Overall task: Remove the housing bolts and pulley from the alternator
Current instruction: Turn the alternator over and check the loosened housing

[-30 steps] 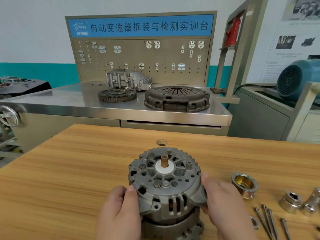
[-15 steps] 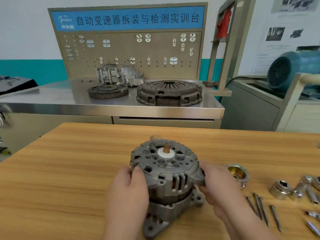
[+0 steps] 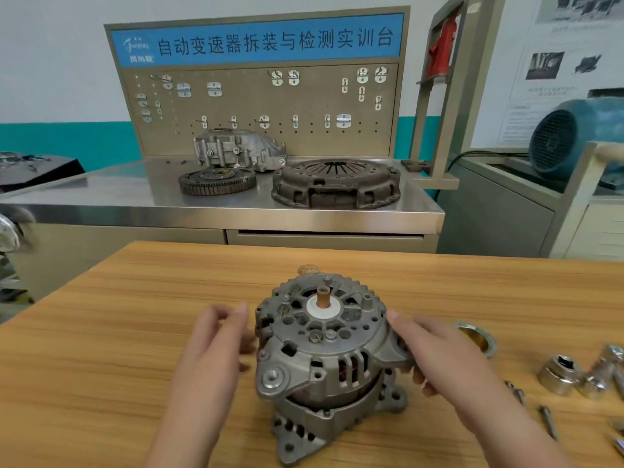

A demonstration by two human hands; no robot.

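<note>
Two bare hands flank a ribbed, cast-grey alternator [image 3: 324, 352] standing shaft-up on the wood-grain table [image 3: 101, 366]. The right hand [image 3: 435, 352] curls its fingers round a side mounting lug. The blurred left hand [image 3: 216, 346] lies loosely curved beside the housing, holding nothing. A brass-lined pulley [image 3: 477, 336] and slim steel bolts [image 3: 548, 423] lie on the table to the right.

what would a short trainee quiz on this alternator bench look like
1. Multiple choice: the alternator stands on A) the wooden table B) the steel bench C) a vice.
2. True or false: the pulley sits on the alternator's shaft.
3. Fill in: the loose housing bolts lie to the alternator's ____.
Key: 1 A. 2 False: the shaft is bare and the pulley lies on the table behind the right hand. 3 right.
</note>
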